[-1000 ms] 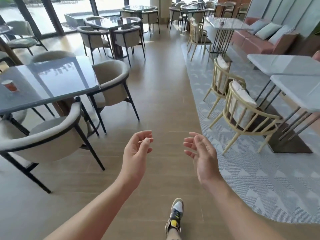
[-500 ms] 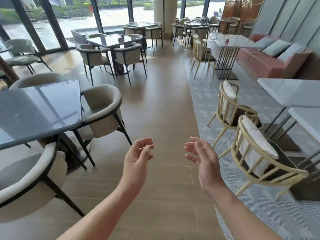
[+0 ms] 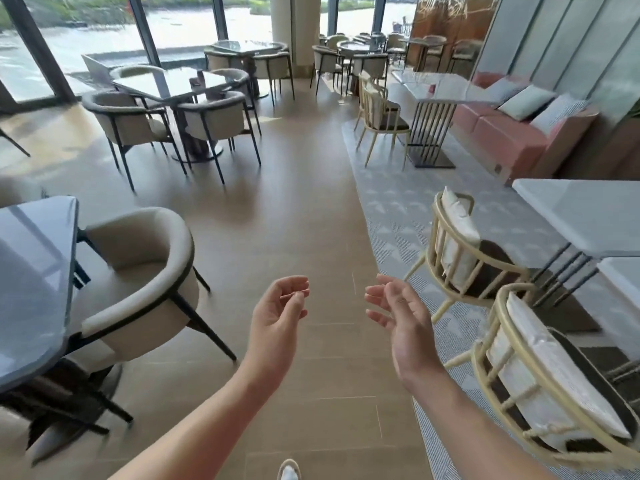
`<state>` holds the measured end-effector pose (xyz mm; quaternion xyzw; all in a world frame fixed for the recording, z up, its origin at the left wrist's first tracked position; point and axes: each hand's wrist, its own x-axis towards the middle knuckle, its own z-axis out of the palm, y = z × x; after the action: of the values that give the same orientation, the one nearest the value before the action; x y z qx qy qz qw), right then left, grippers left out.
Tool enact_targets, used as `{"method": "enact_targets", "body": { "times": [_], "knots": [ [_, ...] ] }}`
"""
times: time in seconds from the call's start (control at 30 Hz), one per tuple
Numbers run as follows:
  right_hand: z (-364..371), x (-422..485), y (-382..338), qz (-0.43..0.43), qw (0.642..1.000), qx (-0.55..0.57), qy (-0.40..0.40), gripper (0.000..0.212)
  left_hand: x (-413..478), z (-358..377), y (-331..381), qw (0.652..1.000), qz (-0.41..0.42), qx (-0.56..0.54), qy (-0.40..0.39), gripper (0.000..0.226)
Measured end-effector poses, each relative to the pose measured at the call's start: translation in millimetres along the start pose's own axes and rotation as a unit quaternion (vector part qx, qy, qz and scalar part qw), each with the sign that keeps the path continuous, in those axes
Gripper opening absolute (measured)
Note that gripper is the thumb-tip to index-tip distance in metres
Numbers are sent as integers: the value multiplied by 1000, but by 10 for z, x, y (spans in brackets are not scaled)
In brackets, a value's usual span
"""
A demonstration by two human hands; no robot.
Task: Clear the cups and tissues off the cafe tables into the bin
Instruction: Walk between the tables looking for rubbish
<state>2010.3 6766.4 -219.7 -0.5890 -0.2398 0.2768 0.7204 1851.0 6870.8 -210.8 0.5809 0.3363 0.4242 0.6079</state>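
Note:
My left hand (image 3: 277, 317) and my right hand (image 3: 401, 317) hang in front of me above the wooden aisle, palms turned inward, fingers loosely curled, holding nothing. A small red cup (image 3: 432, 88) stands on the white marble table (image 3: 460, 90) far ahead on the right. A dark cup-like object (image 3: 200, 77) stands on the glass table (image 3: 166, 83) far ahead on the left, too blurred to identify. No tissue and no bin show in this view.
A dark glass table (image 3: 31, 271) with a beige armchair (image 3: 138, 271) stands close on my left. Two cream spindle chairs (image 3: 464, 251) and white tables (image 3: 581, 216) line the patterned rug on my right. A pink sofa (image 3: 512, 136) sits by the far wall.
I have walked forward down the aisle and the view has tilted up. The left table's red cup has dropped out of view. Both hands keep the same loose pose.

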Motion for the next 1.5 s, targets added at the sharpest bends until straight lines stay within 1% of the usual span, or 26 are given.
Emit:
{"method": "enact_targets", "body": {
  "times": [0.1, 0.2, 0.43, 0.63, 0.7, 0.77, 0.9, 1.1, 1.17, 1.23, 1.4, 1.5],
  "knots": [
    [129, 645, 17, 4, 1000, 1, 21, 34, 718, 179, -21, 1000, -3, -2, -23, 17],
    [159, 1245, 45, 3, 999, 2, 40, 35, 1361, 373, -96, 999, 0, 3, -47, 24],
    [-27, 2730, 198, 5, 996, 4, 84, 38, 2835, 1054, -486, 996, -3, 18, -85, 23],
    [-384, 4440, 302, 26, 994, 41, 102, 33, 4254, 1992, -805, 994, -1, 26, -103, 22],
    [-498, 4997, 228, 38, 993, 49, 102, 31, 4694, 2310, -820, 994, -8, 27, -102, 23],
    [-634, 5532, 138, 30, 994, 48, 99, 29, 5136, 2636, -818, 994, 2, 28, -107, 23],
    [-935, 6412, -45, 32, 991, 44, 123, 28, 5893, 3209, -814, 994, -3, 19, -109, 23],
    [-1404, 7510, -139, 23, 986, 33, 164, 35, 6914, 3945, -1007, 990, -3, 7, -144, 23],
    [-1497, 7882, -110, 23, 984, 29, 176, 41, 7283, 4171, -1106, 988, -6, 3, -156, 23],
    [-1548, 8286, -58, 18, 982, 27, 186, 43, 7683, 4388, -1225, 986, -4, -1, -167, 22],
    [-1568, 9498, 81, 15, 977, 15, 212, 28, 8898, 4937, -1522, 981, -6, -8, -196, 24],
    [-1521, 10305, 71, 24, 975, 11, 223, 27, 9660, 5241, -1596, 978, -19, -6, -209, 25]
  ]
}}
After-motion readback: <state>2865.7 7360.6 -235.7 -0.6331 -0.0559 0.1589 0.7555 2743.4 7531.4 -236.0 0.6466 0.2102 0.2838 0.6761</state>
